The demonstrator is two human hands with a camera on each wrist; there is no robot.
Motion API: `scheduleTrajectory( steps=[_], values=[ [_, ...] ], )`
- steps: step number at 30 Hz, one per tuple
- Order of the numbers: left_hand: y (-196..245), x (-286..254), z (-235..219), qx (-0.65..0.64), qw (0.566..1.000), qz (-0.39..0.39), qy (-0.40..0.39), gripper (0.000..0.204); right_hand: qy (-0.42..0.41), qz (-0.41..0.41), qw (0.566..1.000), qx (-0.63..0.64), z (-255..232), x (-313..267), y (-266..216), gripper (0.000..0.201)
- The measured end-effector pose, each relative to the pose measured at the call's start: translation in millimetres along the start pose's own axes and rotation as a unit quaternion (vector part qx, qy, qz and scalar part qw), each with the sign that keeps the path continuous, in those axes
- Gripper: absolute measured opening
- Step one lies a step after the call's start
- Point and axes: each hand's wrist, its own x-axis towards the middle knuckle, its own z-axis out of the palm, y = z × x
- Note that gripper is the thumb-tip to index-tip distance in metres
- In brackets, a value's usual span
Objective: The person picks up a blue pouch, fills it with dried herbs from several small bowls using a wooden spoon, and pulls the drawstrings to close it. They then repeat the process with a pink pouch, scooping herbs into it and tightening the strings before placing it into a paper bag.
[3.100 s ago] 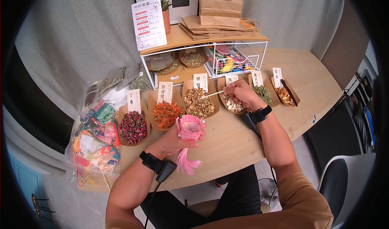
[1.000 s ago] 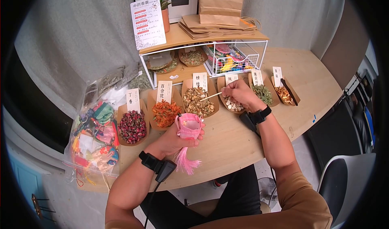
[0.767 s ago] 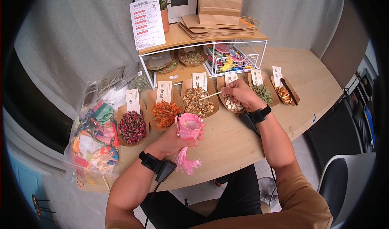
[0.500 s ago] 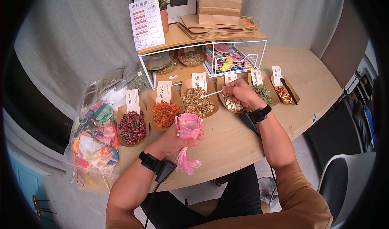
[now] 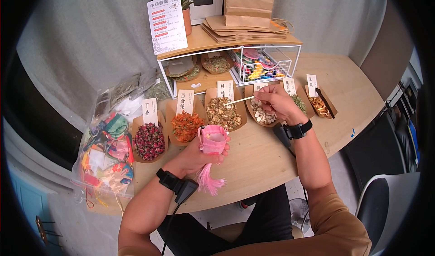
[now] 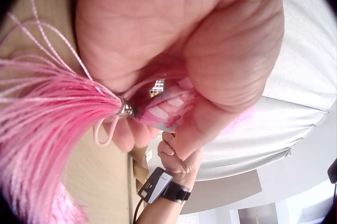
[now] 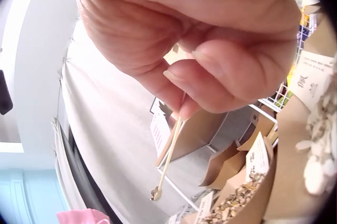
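Currently, right hand (image 5: pixel 275 102) pinches thin spoon (image 5: pixel 240 101) above frame centre, long axis leftward; pink pouch (image 5: pixel 212 146), mouth up at mid-frame, gripped by left hand (image 5: pixel 193 157), lies lower left of right hand

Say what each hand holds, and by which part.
The left hand grips the pouch round its body; the right hand pinches the spoon by its handle.

Remotely I distinguish a pink pouch (image 5: pixel 213 143) patterned with white, pink tassel (image 5: pixel 210 181), pale cream stick (image 5: pixel 241 100), mottled brown-and-tan herb pieces (image 5: pixel 223 115), crimson buds (image 5: pixel 149 141), orange petals (image 5: pixel 186 126), light tan table (image 5: pixel 258 158), grey curtain (image 5: pixel 90 34).
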Motion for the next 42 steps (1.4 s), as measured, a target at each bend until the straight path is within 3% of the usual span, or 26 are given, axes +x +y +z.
scheduleTrajectory(
  steps=[12, 24, 30, 36, 42],
  values=[
    [-1.0, -0.5, 0.2, 0.006, 1.000, -0.007, 0.011, 0.055, -0.114, -0.066, 0.991, -0.037, 12.7, -21.3, -13.6, 0.021],
    [-1.7, 1.1, -1.9, 0.004, 1.000, 0.005, 0.002, 0.055, -0.134, -0.176, 0.973, -0.064, 9.3, -18.1, -8.3, 0.010],
    [0.4, -0.1, 0.2, 0.011, 1.000, 0.003, 0.011, 0.055, -0.058, -0.145, 0.986, 0.051, 8.6, -13.2, -6.1, 0.012],
    [3.6, -2.8, -0.1, -0.003, 1.000, 0.008, 0.013, 0.055, 0.067, -0.110, 0.992, 0.011, 0.3, 0.6, -0.8, 0.020],
    [4.9, -4.5, -6.4, -0.008, 1.000, 0.026, 0.016, 0.057, 0.099, -0.091, 0.989, -0.063, -3.8, 5.7, 4.4, 0.019]
  ],
)
